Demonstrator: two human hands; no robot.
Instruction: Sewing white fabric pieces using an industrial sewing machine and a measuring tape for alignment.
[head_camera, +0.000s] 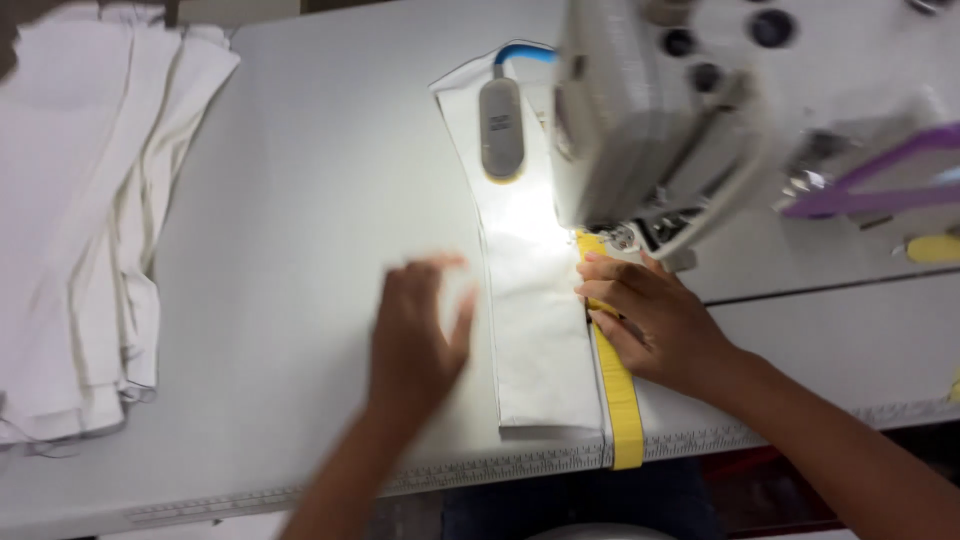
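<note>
A long white fabric piece (535, 330) lies on the white sewing table (300, 200), running under the head of a sewing machine (650, 120). A yellow strip (620, 400) runs along its right edge toward the needle area. My right hand (655, 325) rests flat on the strip and fabric edge just in front of the presser foot, fingertips pointing left. My left hand (415, 335) is blurred, fingers spread, hovering over the table just left of the fabric and holding nothing.
A stack of white fabric pieces (90, 220) lies at the table's left. A small grey lamp (500, 125) on a blue neck lights the fabric. A purple-handled tool (880, 180) and a yellow object (935, 248) sit at right. A ruler strip (480, 468) lines the front edge.
</note>
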